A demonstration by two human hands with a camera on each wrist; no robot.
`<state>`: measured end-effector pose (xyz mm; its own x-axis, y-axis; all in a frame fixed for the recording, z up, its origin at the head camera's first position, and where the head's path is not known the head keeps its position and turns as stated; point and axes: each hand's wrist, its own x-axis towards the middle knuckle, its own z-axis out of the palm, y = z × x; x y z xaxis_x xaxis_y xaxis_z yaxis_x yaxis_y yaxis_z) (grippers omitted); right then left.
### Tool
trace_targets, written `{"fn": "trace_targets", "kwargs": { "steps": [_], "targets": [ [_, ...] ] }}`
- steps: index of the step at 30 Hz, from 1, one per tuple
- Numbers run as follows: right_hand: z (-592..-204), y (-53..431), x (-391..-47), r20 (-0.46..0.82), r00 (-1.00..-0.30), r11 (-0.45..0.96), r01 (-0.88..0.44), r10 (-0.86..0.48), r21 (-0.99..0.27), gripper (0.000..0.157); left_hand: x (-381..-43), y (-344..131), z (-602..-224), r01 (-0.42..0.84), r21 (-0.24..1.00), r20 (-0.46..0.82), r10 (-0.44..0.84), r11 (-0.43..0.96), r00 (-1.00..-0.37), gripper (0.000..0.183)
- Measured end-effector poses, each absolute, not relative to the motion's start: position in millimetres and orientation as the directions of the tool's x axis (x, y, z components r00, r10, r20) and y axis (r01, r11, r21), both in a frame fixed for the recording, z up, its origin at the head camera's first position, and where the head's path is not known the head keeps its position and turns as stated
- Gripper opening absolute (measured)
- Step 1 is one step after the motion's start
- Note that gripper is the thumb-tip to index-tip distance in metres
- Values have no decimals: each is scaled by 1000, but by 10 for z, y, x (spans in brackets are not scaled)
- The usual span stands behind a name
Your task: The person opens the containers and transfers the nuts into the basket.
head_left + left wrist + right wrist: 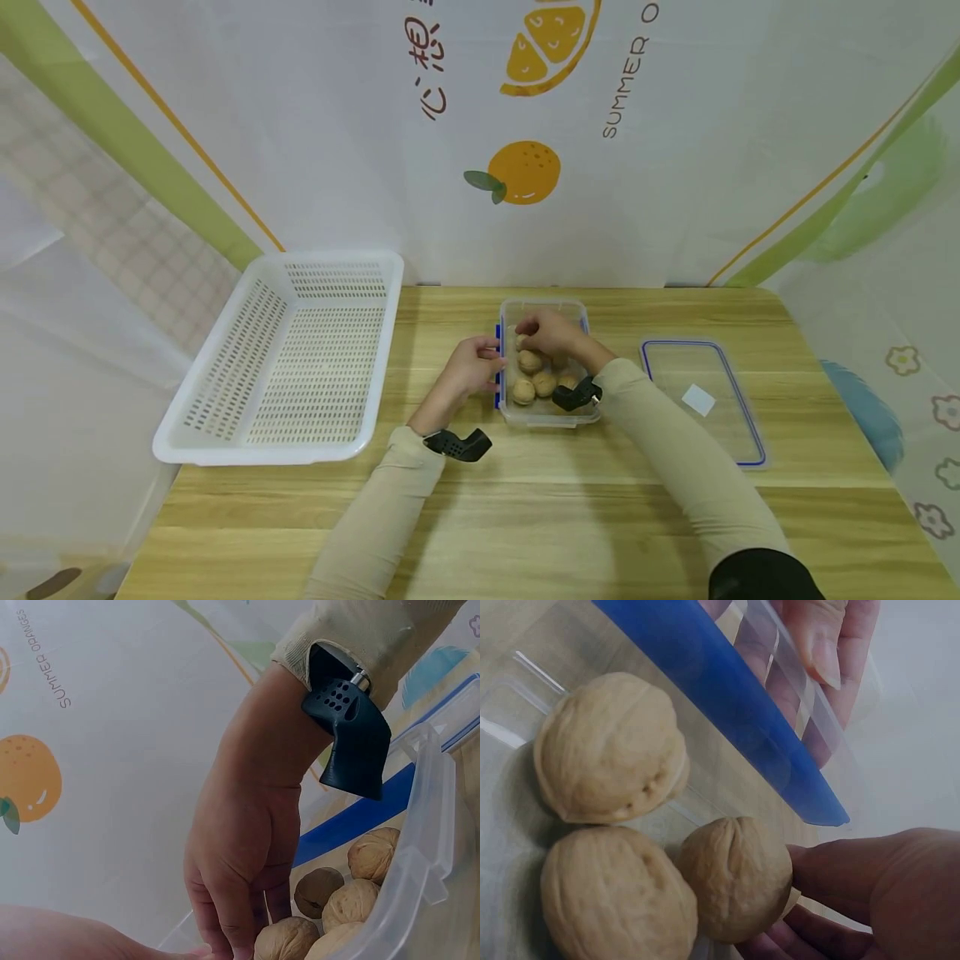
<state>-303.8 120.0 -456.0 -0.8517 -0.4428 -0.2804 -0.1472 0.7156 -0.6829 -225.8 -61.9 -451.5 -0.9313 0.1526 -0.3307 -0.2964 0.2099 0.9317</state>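
Note:
Several brown walnuts (523,391) lie in a clear plastic box (551,420) with blue clasps along its sides. My right hand (551,332) reaches down into the box from the right. Its thumb and fingers pinch a walnut (735,879) near the left wall, partly hidden by the hand in the head view. Two larger-looking walnuts (611,748) sit beside it in the right wrist view. Outside the box, my left hand (470,367) rests against the left wall with its fingers extended by the blue clasp (727,712).
At the left stands a large white perforated basket (386,358). A clear lid (738,429) with a blue seal and a white label lies right of the box, partly under the right sleeve. Behind the wooden table (525,517) hangs a printed curtain (337,150).

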Motion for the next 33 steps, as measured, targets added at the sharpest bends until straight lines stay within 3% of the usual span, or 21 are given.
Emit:
{"fn": "trace_targets", "kwargs": {
  "steps": [33],
  "targets": [
    [-4627,1212,-3020,-231,-870,714,-177,-435,-677,33,-2249,-609,-4519,-304,931,-336,143,203,-931,43]
  ]
}}
